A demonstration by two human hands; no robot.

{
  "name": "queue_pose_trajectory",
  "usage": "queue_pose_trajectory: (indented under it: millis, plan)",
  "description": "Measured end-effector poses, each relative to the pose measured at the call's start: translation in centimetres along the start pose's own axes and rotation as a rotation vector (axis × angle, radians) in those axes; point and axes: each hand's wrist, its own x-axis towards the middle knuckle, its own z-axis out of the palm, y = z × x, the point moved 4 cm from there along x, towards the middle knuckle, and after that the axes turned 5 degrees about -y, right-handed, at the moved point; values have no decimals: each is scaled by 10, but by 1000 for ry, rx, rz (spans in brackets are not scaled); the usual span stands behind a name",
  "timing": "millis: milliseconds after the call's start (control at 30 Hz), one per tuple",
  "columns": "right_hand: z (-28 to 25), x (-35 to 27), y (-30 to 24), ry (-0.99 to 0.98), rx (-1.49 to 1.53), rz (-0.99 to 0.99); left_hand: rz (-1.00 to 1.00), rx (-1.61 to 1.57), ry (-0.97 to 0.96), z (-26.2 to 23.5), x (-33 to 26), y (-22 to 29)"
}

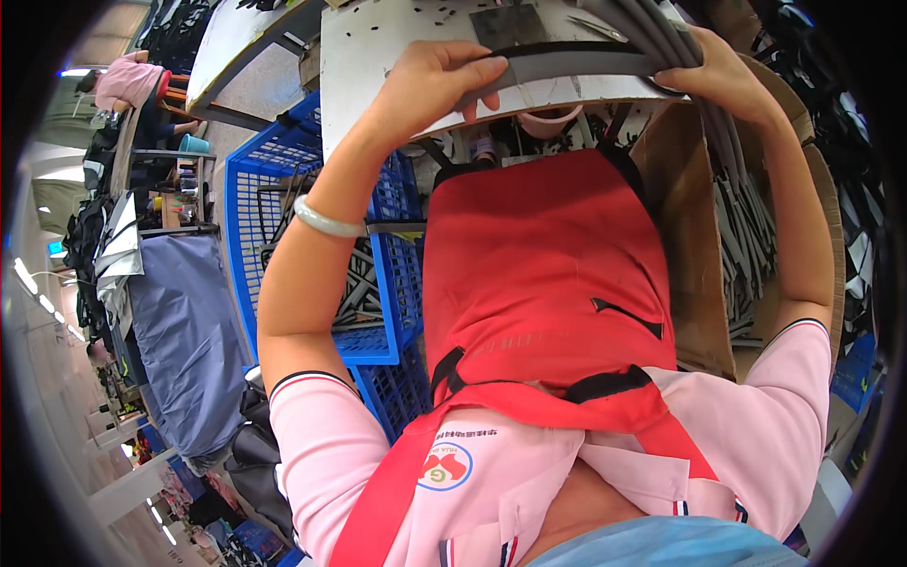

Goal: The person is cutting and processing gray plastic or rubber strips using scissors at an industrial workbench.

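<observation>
to handle the grey strip [581, 65] well, support both ends evenly and guard against twist; a light pinch should suffice. the strip spans over the near edge of the tabletop [350, 76], long axis left-to-right along that edge, arched slightly. the left hand [436, 80] pinches its left end; the right hand [723, 76] grips a bundle of strips [652, 28] by the tabletop's right side, where the strip's right end is hidden.

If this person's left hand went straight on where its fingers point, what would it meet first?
Past the grey strip already in its grasp, the left hand would probably meet the right hand, though depth is hard to judge from one view.
</observation>
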Motion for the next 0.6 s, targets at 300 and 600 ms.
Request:
queue_pose_trajectory:
  millis: [300,600]
  plan:
    - [-25,15,15,58,-33,-7,87,1,79,-7,40,7]
    - [-29,27,-1,64,-13,95,75,-22,129,-19,61,-1]
